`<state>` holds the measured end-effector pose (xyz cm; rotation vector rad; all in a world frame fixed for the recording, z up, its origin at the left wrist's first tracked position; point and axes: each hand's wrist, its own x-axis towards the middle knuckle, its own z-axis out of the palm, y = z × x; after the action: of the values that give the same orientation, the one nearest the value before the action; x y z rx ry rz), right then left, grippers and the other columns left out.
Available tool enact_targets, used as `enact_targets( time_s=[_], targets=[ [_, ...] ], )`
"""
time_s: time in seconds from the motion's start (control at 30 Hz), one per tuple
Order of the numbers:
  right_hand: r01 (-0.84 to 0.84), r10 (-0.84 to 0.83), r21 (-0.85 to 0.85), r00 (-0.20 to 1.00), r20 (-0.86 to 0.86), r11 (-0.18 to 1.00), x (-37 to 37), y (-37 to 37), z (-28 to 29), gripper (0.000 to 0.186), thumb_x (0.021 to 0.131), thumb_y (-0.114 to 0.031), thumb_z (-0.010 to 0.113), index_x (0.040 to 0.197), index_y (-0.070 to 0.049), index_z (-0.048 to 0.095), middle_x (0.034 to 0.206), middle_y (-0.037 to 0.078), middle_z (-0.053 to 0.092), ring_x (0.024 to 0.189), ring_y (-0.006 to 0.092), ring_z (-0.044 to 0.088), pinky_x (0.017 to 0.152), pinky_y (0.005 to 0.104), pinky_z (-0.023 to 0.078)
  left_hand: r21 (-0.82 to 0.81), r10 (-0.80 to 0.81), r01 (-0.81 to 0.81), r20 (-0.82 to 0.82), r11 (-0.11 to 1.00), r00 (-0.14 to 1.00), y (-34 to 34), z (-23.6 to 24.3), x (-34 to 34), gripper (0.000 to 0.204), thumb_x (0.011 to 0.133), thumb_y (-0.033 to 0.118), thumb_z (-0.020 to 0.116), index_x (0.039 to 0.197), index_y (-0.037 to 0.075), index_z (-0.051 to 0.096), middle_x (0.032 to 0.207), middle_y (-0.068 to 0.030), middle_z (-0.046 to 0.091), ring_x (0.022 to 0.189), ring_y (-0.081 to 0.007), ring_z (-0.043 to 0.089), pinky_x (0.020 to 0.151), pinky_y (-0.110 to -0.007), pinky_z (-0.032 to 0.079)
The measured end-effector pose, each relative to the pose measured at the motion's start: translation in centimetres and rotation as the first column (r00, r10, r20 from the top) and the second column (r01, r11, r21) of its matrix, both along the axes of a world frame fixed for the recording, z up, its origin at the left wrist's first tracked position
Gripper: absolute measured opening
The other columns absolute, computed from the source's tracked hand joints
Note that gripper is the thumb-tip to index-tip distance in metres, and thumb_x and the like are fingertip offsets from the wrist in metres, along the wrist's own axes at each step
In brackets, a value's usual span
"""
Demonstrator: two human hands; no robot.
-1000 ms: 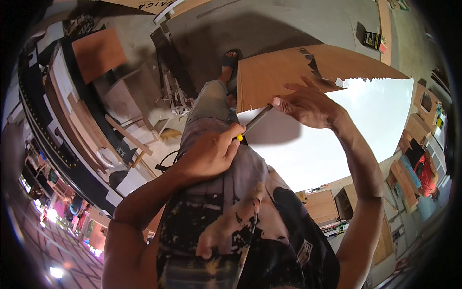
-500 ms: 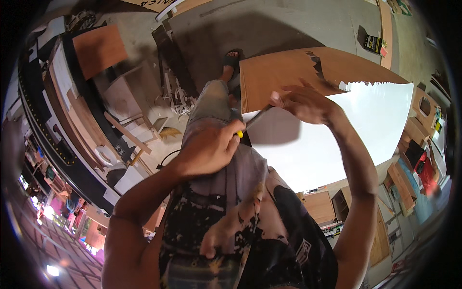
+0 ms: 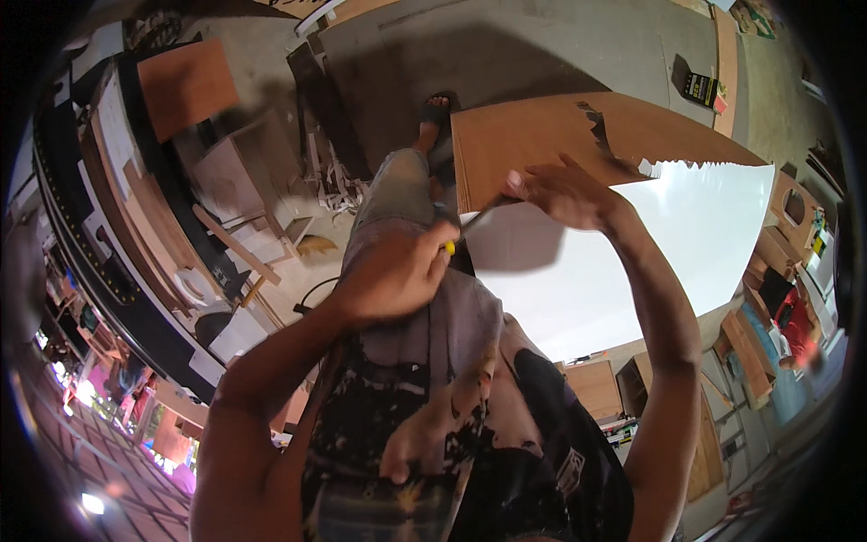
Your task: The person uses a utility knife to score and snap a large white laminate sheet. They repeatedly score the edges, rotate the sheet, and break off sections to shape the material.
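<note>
A tool with a bit of yellow at its handle and a thin dark shaft [image 3: 479, 222] is gripped in my left hand [image 3: 397, 271], fingers wrapped round it. The shaft slants up to the near-left edge of a large panel, its tip close to my right thumb. My right hand [image 3: 564, 191] lies over the panel with fingers stretched out; whether the thumb touches the tip I cannot tell. The panel shows a brown layer [image 3: 515, 135] with a jagged torn edge and a glossy white surface [image 3: 623, 271] nearer me.
Wood offcuts and boards [image 3: 153, 208] crowd the left side, with a reddish-brown sheet [image 3: 187, 86] beyond. Pale shavings [image 3: 334, 185] lie beside my foot [image 3: 434, 113]. A small dark box [image 3: 700, 88] sits at the far right. A person in red [image 3: 795, 325] is at the right.
Both hands and the tool keep nearly the same pose. The right hand and forearm have shifted slightly left, and the panel's far edge sits slightly differently.
</note>
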<state>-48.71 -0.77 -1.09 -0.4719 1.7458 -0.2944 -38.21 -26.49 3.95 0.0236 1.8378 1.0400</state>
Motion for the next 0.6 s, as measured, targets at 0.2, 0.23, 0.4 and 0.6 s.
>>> enact_targets(
  time_s=[0.2, 0.23, 0.4, 0.6],
  targets=[
    [0.008, -0.020, -0.138, 0.996, -0.090, 0.990, 1.3, 0.0, -1.3, 0.079, 0.099, -0.068, 0.010, 0.132, -0.018, 0.062, 0.121, 0.017, 0.064, 0.132, 0.0322, 0.047, 0.118, 0.0598, 0.016, -0.038, 0.018, -0.017, 0.018, 0.999, 1.000, -0.4, -2.7, -0.7, 0.031, 0.097, 0.009, 0.053, 0.126, 0.001, 0.053, 0.111, -0.0242, 0.066, 0.108, -0.0390, 0.064, 0.089, -0.042, 0.049],
    [-0.024, 0.012, -0.132, 0.996, -0.094, 0.991, 1.0, -0.2, -1.6, 0.079, 0.099, -0.068, 0.009, 0.132, -0.020, 0.061, 0.122, 0.017, 0.064, 0.132, 0.0322, 0.047, 0.118, 0.0601, 0.015, -0.010, 0.023, -0.023, 0.003, 1.000, 1.000, -0.5, -1.9, -0.6, 0.030, 0.097, 0.010, 0.052, 0.126, 0.001, 0.053, 0.111, -0.0244, 0.066, 0.107, -0.0392, 0.064, 0.089, -0.041, 0.049],
    [-0.005, 0.002, -0.041, 0.997, -0.076, 0.999, 0.5, -0.1, 0.0, 0.080, 0.097, -0.070, 0.006, 0.133, -0.024, 0.061, 0.126, 0.018, 0.062, 0.133, 0.0329, 0.046, 0.119, 0.0595, 0.013, 0.023, 0.060, -0.059, -0.015, 0.998, 0.998, -0.6, -1.7, -0.3, 0.028, 0.097, 0.010, 0.052, 0.123, 0.000, 0.054, 0.106, -0.0253, 0.066, 0.105, -0.0410, 0.064, 0.087, -0.041, 0.050],
    [0.100, -0.103, -0.040, 0.993, -0.060, 0.994, 0.4, -0.1, 0.1, 0.095, 0.092, -0.078, 0.003, 0.121, -0.016, 0.069, 0.119, 0.019, 0.065, 0.132, 0.0343, 0.046, 0.120, 0.0572, 0.015, 0.057, 0.059, -0.058, -0.020, 0.997, 0.998, -0.7, -1.2, 0.5, 0.028, 0.097, 0.010, 0.053, 0.123, 0.000, 0.054, 0.109, -0.0242, 0.066, 0.105, -0.0394, 0.064, 0.088, -0.041, 0.050]
  ],
)
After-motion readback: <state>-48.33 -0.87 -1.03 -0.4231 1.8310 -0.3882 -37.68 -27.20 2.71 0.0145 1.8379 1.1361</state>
